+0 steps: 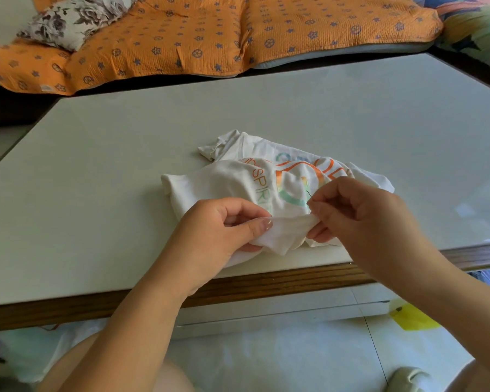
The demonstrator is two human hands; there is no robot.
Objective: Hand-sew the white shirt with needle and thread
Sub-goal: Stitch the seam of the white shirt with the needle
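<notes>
Two bare hands meet over the table's near edge. The left hand (pixel 224 224) grips a raised fold of the white shirt (pixel 218 185), thumb pressed on top and fingers curled beneath. Just beside it, the right hand (pixel 359 213) pinches a thin dark needle (pixel 308 193) between thumb and forefinger, while its lower fingers tuck under the same fold. The thread is too fine to make out. The shirt lies crumpled on the table (pixel 96 165), reaching the near edge a little right of the middle, with its coloured lettering facing up. Beyond the far edge spreads an orange patterned quilt (pixel 210 38), with a floral pillow (pixel 74 18) on it toward the far left corner.
</notes>
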